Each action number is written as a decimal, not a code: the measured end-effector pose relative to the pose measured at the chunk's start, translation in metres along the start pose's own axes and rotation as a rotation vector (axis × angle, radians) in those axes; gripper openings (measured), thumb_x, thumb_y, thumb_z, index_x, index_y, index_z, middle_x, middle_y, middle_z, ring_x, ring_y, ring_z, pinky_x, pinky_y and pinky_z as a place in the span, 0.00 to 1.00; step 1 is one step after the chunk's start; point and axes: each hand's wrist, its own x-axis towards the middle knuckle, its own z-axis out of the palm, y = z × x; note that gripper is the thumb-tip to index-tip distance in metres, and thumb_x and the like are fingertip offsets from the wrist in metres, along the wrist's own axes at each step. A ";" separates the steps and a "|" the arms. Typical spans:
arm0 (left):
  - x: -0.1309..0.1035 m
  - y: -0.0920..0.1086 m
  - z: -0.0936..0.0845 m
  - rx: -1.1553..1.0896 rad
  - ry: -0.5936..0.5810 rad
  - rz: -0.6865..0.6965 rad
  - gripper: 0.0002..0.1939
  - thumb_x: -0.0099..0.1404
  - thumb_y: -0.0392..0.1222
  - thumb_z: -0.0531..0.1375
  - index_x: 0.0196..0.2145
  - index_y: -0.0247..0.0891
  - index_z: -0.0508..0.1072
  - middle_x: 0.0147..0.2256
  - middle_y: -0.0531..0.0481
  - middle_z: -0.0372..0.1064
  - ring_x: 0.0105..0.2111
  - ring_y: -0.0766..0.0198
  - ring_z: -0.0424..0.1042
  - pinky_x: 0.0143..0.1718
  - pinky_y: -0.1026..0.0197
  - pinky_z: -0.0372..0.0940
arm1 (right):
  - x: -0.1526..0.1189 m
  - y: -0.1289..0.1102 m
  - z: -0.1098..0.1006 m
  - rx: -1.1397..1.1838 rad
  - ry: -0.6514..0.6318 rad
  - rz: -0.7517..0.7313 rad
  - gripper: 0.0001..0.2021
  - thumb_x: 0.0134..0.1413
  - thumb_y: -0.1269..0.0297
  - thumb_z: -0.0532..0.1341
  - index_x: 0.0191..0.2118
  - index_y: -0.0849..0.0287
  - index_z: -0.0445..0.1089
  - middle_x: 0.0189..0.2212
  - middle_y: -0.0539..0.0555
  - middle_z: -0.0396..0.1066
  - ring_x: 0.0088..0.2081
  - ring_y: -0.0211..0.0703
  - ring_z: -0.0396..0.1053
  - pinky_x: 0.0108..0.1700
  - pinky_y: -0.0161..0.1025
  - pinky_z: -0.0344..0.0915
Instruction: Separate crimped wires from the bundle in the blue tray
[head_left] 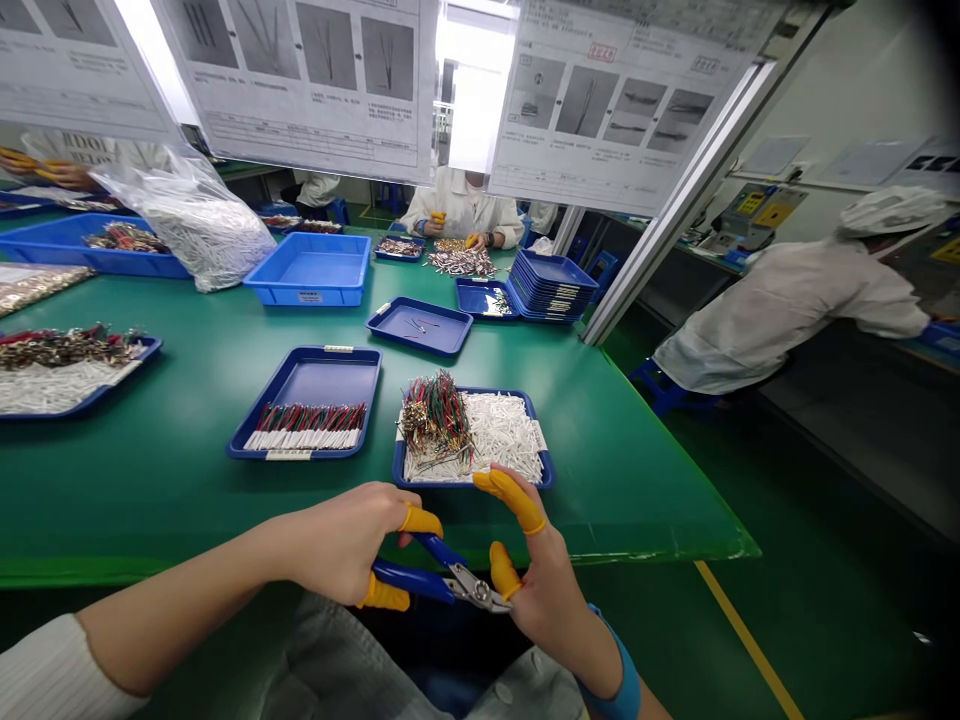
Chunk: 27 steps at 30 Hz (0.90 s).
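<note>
My left hand (360, 545), with yellow finger cots, is wrapped round the blue handles of a pair of pliers (469, 585). The metal jaws point right and end against my right hand (544, 570). That hand has its thumb and forefinger spread apart, both in yellow cots; its other fingers are hidden. Just beyond the hands is a blue tray (548, 470) with a heap of red, green and black wires (441, 420) and many white sleeves (506, 435). Left of it, another blue tray (300, 375) holds a row of wires with white ends (307, 425).
Farther off are a shallow tray (420, 325) with a few wires, a deep blue bin (307, 268), stacked trays (551, 285) and a bag of white pieces (206, 225). A metal post (675, 195) rises at right. People in white coats sit across and to the right.
</note>
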 end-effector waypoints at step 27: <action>-0.009 0.020 -0.031 0.118 0.091 -0.156 0.28 0.52 0.47 0.59 0.52 0.44 0.61 0.40 0.48 0.64 0.36 0.59 0.66 0.34 0.60 0.61 | 0.011 0.000 -0.025 -0.681 -0.177 -0.351 0.13 0.44 0.80 0.51 0.31 0.62 0.71 0.42 0.62 0.67 0.61 0.60 0.40 0.57 0.69 0.33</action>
